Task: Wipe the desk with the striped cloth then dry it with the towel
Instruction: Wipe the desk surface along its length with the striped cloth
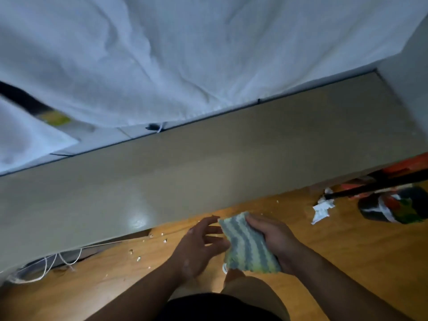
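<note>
The striped cloth (246,245), folded, with green and grey bands, hangs in front of the desk's near edge above the floor. My right hand (274,242) grips it from the right side, fingers curled round its upper edge. My left hand (201,244) is just left of the cloth with its fingers spread and relaxed, fingertips at the cloth's left edge. The grey-beige desk (208,163) runs diagonally across the middle of the view with a shiny patch near its front. No towel is in view.
A white sheet (162,54) hangs behind the desk. On the wooden floor (347,251) lie small scraps, a crumpled white paper (322,209), a dark bag (393,205) and a black pole (370,188). White cords (46,267) trail under the desk's left end.
</note>
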The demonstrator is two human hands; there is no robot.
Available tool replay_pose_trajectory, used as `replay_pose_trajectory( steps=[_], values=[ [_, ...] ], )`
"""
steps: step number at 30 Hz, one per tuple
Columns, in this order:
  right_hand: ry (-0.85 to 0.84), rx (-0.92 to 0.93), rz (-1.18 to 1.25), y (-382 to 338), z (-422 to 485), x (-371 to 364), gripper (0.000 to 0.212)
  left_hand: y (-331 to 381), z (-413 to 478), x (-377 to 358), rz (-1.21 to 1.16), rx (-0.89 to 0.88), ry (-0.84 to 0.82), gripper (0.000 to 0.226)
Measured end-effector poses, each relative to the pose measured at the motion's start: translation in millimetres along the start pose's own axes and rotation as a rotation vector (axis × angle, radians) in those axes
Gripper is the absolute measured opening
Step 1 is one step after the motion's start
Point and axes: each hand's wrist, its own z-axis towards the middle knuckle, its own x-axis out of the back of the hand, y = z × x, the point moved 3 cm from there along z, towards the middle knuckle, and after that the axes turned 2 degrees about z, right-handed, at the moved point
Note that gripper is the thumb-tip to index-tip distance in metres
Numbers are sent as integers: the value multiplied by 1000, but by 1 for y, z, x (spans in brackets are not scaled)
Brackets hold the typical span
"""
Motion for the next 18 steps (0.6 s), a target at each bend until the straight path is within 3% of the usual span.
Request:
replay_pose_trajectory(
  steps=[5, 10, 14, 18],
  values=[
    [-167, 8, -175, 31, -5, -84, 33, -42, -54, 47, -193, 11, 128, 27],
    [-212, 13, -314, 89, -14, -171, 44, -107, -122, 109, -360, 6, 242, 43],
    [-343, 72, -566, 142, -25, -246, 32, -168, -188, 170, -464, -29, 336, 39],
    [-363, 117, -817, 203, -38, -329, 19, -231, -261, 229, -528, -62, 481, 25]
  ],
)
